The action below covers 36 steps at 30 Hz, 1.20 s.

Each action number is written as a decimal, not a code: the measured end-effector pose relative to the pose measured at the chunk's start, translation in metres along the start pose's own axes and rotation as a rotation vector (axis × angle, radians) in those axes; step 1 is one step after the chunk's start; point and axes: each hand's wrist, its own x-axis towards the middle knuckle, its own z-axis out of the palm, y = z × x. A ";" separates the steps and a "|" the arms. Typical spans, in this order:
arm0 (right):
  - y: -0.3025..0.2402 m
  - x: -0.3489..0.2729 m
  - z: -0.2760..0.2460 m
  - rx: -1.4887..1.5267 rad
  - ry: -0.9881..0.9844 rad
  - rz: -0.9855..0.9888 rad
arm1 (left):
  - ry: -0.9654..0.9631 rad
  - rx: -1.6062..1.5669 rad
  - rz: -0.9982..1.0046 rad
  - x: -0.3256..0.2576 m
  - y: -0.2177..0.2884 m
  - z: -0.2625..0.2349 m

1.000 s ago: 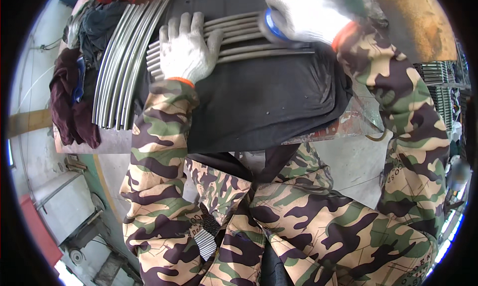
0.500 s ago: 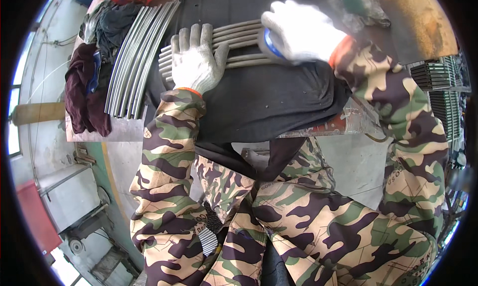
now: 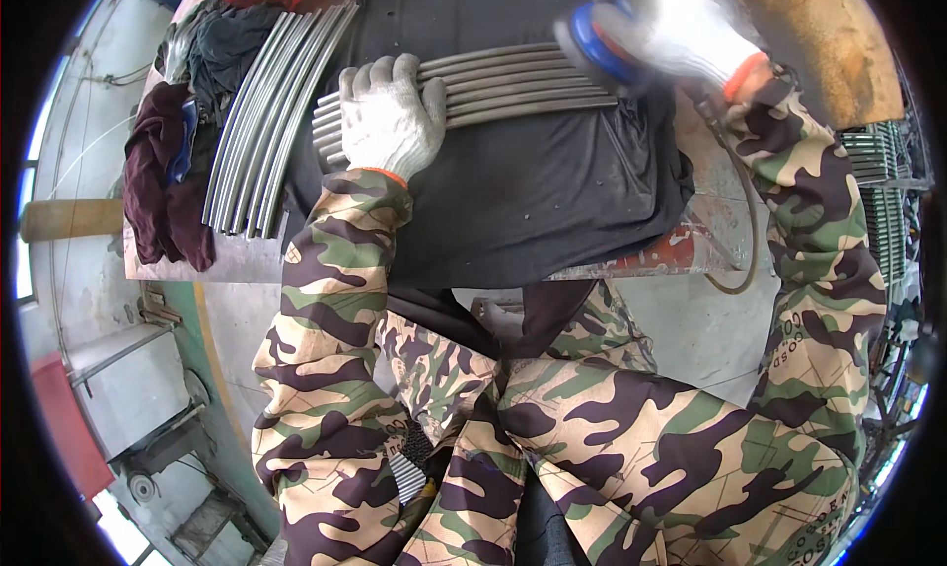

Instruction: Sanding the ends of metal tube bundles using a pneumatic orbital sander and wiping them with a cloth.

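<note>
Step in hand looks like surface-working a row of curved metal rods [image 3: 523, 85] with a round blue tool [image 3: 604, 45]. Rods lie side by side on black cloth [image 3: 493, 211] over the counter [image 3: 242, 267]. Left hand [image 3: 391, 122], gloved, is unclenched: palm down across the rods' left part, fingers bent over them, likely pinning. Right hand [image 3: 681, 24], also gloved, grasps the tool near the rods' right ends; motion blur there, so can't tell whether tool touches metal. Another pass would call for firm left pressure and the tool lowered flat along the rods.

Edges: a 2nd rod bundle [image 3: 268, 122] sits left of the left hand, limiting sideways room. Cloth gives open space between rods and near edge. At right, a hose [image 3: 747, 246] droops past that edge, near the right sleeve; snag risk.
</note>
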 end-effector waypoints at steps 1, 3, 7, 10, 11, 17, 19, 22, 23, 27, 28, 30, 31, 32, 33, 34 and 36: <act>0.002 -0.002 -0.005 0.016 0.006 0.021 | 0.006 0.001 -0.005 -0.001 -0.001 0.002; 0.001 -0.002 -0.005 0.000 -0.106 0.057 | 0.068 0.015 0.080 -0.006 -0.002 0.006; -0.014 -0.010 0.020 -0.104 -0.154 -0.067 | 0.042 0.026 0.068 -0.008 -0.006 0.005; -0.024 -0.007 0.052 -0.166 -0.179 -0.123 | -0.039 -0.005 0.057 -0.006 0.001 -0.001; -0.029 -0.005 0.062 -0.223 -0.168 -0.127 | -0.042 -0.003 0.055 -0.005 0.004 -0.004; -0.027 0.021 0.079 -0.283 -0.170 -0.099 | -0.137 -0.003 0.000 -0.016 0.008 -0.019; -0.029 -0.005 0.073 -0.232 -0.174 -0.157 | -0.113 -0.009 0.011 -0.015 0.011 -0.013; -0.021 -0.009 0.066 -0.258 -0.199 -0.128 | -0.043 -0.025 0.055 -0.010 0.019 -0.005; -0.025 -0.001 0.065 -0.249 -0.179 -0.134 | -0.049 -0.012 0.046 -0.013 0.016 -0.011; -0.027 0.014 0.063 -0.293 -0.322 0.010 | -0.147 -0.017 -0.027 -0.017 0.015 -0.014; -0.031 0.005 0.065 -0.278 -0.288 -0.034 | -0.135 -0.018 -0.024 -0.017 0.015 -0.013; -0.041 -0.016 0.065 -0.276 -0.271 -0.141 | -0.116 -0.013 -0.019 -0.016 0.019 -0.010; -0.052 -0.019 0.059 -0.238 -0.256 -0.162 | -0.117 -0.015 -0.018 -0.016 0.020 -0.010; -0.054 -0.014 0.063 -0.224 -0.244 -0.173 | -0.094 -0.003 -0.008 -0.017 0.019 -0.010; -0.050 -0.006 0.068 -0.210 -0.232 -0.184 | -0.071 0.010 0.002 -0.018 0.020 -0.011; -0.038 0.004 0.078 -0.214 -0.185 -0.203 | -0.066 0.009 0.012 -0.017 0.019 -0.010; -0.034 0.021 0.083 -0.282 -0.217 -0.081 | -0.136 -0.008 -0.018 -0.018 0.019 -0.008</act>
